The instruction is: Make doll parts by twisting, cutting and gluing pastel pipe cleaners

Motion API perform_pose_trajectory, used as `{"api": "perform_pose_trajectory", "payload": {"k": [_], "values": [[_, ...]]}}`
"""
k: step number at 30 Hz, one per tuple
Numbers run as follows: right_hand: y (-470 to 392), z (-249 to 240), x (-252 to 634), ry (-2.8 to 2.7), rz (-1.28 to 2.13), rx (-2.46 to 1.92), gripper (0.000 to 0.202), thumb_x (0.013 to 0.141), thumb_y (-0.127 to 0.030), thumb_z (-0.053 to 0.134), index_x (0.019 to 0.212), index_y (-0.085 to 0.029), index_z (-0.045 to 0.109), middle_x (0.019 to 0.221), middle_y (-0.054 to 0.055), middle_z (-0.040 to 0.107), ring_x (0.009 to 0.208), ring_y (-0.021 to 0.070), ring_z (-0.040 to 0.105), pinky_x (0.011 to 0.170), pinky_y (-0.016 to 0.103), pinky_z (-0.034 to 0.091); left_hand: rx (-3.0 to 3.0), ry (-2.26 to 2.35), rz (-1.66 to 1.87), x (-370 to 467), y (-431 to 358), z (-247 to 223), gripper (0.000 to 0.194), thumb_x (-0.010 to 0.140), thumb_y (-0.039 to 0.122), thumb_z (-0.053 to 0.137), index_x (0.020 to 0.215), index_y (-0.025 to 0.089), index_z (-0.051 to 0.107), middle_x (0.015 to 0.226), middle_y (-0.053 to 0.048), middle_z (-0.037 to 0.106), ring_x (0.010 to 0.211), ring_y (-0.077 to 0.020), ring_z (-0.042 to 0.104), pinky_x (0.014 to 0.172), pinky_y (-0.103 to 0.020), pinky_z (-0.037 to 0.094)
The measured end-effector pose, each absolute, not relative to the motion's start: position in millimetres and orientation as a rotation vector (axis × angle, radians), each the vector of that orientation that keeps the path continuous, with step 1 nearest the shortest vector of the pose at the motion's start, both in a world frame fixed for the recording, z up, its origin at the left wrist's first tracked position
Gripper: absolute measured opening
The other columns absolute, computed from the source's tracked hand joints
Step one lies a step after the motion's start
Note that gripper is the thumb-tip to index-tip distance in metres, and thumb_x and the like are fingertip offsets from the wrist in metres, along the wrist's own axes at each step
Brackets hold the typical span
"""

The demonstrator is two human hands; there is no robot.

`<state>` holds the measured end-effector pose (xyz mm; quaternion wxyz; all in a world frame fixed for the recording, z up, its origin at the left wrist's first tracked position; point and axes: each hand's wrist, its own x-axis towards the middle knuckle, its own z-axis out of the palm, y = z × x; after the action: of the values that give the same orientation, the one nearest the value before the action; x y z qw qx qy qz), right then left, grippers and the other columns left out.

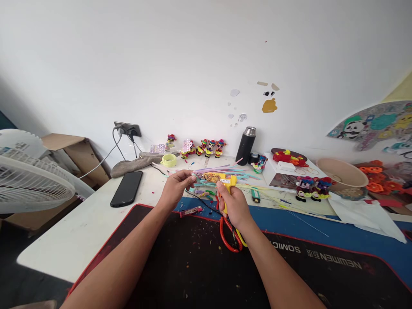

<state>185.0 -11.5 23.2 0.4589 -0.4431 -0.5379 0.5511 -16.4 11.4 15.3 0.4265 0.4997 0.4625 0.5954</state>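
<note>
Grip, right hand (234, 207): closed round yellow glue gun (224, 178), before pastel strips (222, 167). Left hand (178, 189): fingertips pinched by gun's front end, can't tell on what. Tabletop (64, 244) beyond: white box (269, 170), insides unclear, red-and-yellow pieces (289, 157) on top; beige bowl (341, 164), contents indistinct.

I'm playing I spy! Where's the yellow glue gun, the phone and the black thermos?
Yellow glue gun (225, 177): head view, on its body.
Black smartphone (126, 189): head view, mid-face.
Black thermos (246, 147): head view, on its side.

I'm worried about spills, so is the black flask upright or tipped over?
Upright: the flask stands on the table, its silver top uppermost.
</note>
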Motion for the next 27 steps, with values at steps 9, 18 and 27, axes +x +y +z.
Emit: {"api": "perform_pose_trajectory", "payload": {"k": [9,18,27], "values": [[-10.8,22.1,184.9,-1.334,1.348,-1.103,0.059,0.083,-0.077,0.062,0.065,-0.022,0.052,0.039,-0.006,0.044,0.029,0.0104,0.039,0.034,0.025,0.031,1.232,1.133,1.517,-19.1,13.0,11.7,0.031,0.072,0.045,0.083,0.081,0.017,0.073,0.060,0.000,0.064,0.056,-0.0130,0.052,0.056,-0.027,0.040],[-11.3,23.8,185.1,-1.349,1.323,-1.125,0.058,0.083,-0.077,0.061,0.065,-0.022,0.052,0.039,-0.005,0.044,0.029,0.0107,0.039,0.034,0.025,0.032,1.236,1.118,1.526,-20.6,13.7,10.1,0.029,0.074,0.044,0.083,0.083,0.018,0.073,0.061,0.000,0.065,0.056,-0.0129,0.052,0.056,-0.026,0.039],[-10.7,20.7,185.6,-1.351,1.333,-1.115,0.059,0.084,-0.077,0.060,0.066,-0.022,0.053,0.039,-0.005,0.045,0.029,0.0108,0.040,0.035,0.025,0.033,1.245,1.121,1.529,-23.9,15.5,6.8,0.028,0.077,0.044,0.081,0.085,0.019,0.074,0.062,0.000,0.065,0.057,-0.0132,0.052,0.057,-0.027,0.038]]}}
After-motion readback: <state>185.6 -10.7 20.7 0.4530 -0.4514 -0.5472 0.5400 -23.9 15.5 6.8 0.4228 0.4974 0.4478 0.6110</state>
